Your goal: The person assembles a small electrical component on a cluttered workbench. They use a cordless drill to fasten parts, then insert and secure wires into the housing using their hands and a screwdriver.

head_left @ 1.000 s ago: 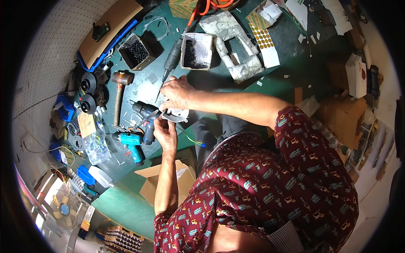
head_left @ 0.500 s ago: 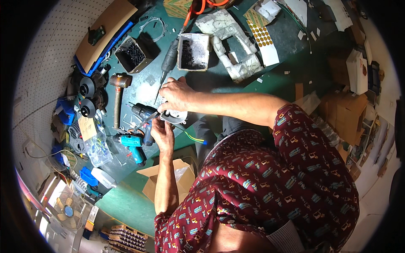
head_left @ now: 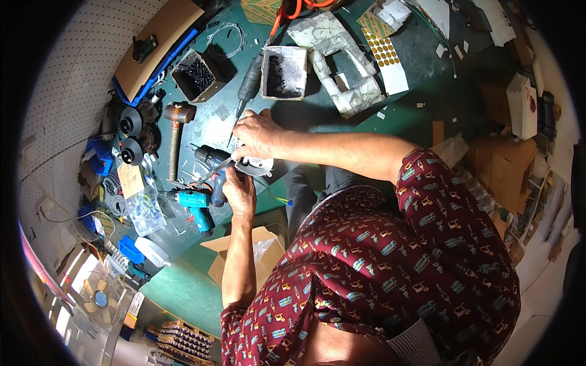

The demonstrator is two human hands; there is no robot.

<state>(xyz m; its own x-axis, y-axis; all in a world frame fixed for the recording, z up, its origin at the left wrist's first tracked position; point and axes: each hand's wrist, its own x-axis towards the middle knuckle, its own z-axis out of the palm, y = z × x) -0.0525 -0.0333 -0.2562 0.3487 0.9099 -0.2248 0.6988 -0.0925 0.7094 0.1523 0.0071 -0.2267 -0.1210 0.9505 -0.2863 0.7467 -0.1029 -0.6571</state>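
A round silver metal housing (head_left: 261,166) with a dark interior sits between my hands at the bench edge. My left hand (head_left: 240,194) is closed on its near-left rim from below. Over the housing's far-left side, my right hand (head_left: 257,135) has its fingers bent and pinched together; what they hold, if anything, is hidden. A wire (head_left: 282,200) with yellow-green strands and a blue end trails from the housing. Just left of my hands lies a dark blue cordless drill (head_left: 210,160). A slim electric screwdriver (head_left: 249,82) lies beyond my right hand, its tip pointing toward my fingers.
A teal drill (head_left: 194,202) and a hammer (head_left: 176,131) lie to the left. Boxes of screws (head_left: 195,76) and small dark parts (head_left: 284,72) stand farther back, beside a white foam frame (head_left: 342,67). An open carton (head_left: 262,247) sits below the bench edge.
The whole view has shifted slightly, so the bench things appear a little to the right. Both hands stay at the housing with almost the same hold.
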